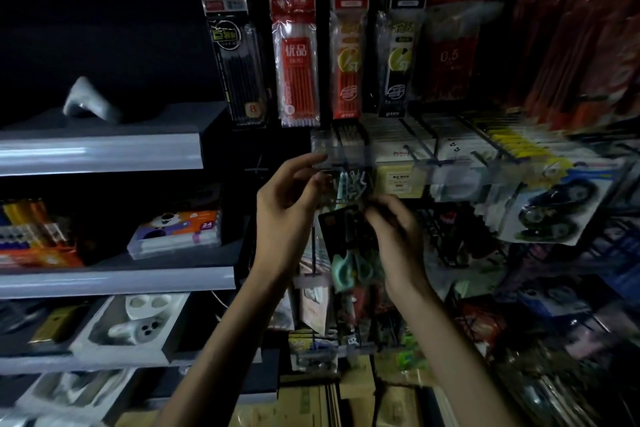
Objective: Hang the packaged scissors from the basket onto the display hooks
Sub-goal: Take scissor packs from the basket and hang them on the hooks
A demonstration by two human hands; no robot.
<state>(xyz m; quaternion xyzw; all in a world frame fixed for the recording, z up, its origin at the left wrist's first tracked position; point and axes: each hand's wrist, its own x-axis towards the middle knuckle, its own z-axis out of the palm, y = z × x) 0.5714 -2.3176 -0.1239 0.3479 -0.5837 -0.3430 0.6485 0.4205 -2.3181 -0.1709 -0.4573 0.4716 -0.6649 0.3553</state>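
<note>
The right hand [394, 229] gripped the top edge of the packaged scissors [349, 253], letting the dark card hang upright with its teal handles low, probably so the hanging hole faced the hook. The left hand [287, 211], fingers curled, reached just left of the card's top toward the clear label strip [341, 152] at the hook's front, seemingly to steady it, though blur hid whether it pinched anything. Pen packs [298, 59] hung above, shelves [104, 152] stood far left, and no basket showed.
</note>
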